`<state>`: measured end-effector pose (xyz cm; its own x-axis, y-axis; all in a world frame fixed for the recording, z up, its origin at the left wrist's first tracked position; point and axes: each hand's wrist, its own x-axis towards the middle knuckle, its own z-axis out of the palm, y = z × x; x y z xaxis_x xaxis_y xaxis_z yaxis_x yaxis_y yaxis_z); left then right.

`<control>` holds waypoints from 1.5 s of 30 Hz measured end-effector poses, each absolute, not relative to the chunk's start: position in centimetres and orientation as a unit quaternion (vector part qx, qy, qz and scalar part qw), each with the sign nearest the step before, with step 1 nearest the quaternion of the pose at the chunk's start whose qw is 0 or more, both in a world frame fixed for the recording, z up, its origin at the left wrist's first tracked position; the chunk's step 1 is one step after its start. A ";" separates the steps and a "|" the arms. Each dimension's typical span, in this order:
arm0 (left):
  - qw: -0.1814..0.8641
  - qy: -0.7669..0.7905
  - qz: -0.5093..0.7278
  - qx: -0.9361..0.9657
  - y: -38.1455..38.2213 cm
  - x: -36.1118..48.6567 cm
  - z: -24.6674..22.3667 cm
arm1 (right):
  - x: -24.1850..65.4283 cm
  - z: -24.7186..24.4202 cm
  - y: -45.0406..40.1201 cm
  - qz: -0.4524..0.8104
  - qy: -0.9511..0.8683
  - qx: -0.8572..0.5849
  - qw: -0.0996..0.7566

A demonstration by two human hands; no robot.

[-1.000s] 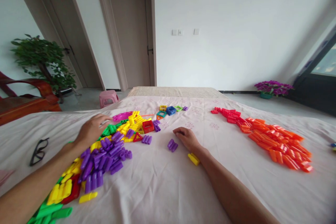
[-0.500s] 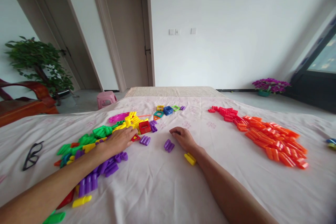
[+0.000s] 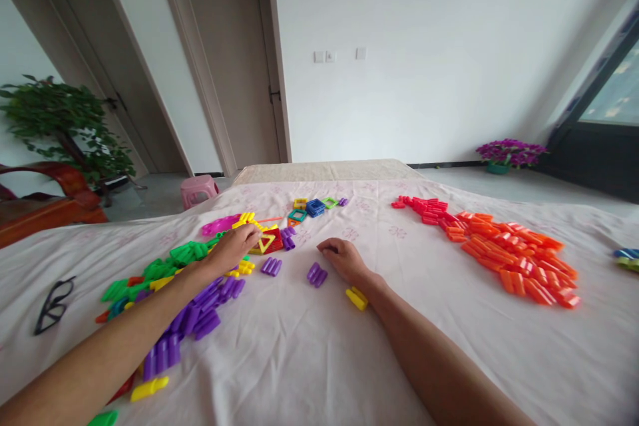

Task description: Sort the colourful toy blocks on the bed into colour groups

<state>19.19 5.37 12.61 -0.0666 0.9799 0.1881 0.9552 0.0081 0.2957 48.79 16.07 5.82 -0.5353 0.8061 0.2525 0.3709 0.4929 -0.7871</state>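
Observation:
Over the mixed pile at left, my left hand (image 3: 235,244) is closed, its fingertips beside a yellow triangle (image 3: 266,243) and a red square piece (image 3: 276,239); whether it grips something is hidden. Purple tube pieces (image 3: 200,313) and green pieces (image 3: 187,253) lie around that forearm. My right hand (image 3: 344,258) rests on the cloth with curled fingers, and what they hold, if anything, cannot be made out. Just left of it lies a purple piece (image 3: 317,275); a yellow piece (image 3: 356,298) touches or nearly touches the right wrist. Another purple piece (image 3: 271,266) lies between the hands.
A long heap of red-orange pieces (image 3: 519,256) spreads across the right of the cloth (image 3: 299,373). Blue square frames (image 3: 315,207) sit at the back middle. Black glasses (image 3: 54,305) lie far left. Beyond the cloth are a pink stool (image 3: 198,190) and purple flowers (image 3: 512,152).
My left hand has lifted and shifted slightly up, its fingers drawn in. The yellow triangle now shows by the red square, where a red triangle showed before. My right hand stays beside the purple piece.

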 end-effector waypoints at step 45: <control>-0.078 0.772 0.037 0.629 18.8 24.6 11.5 | 48.3 6.4 16.0 0.310 -0.821 -0.381 0.292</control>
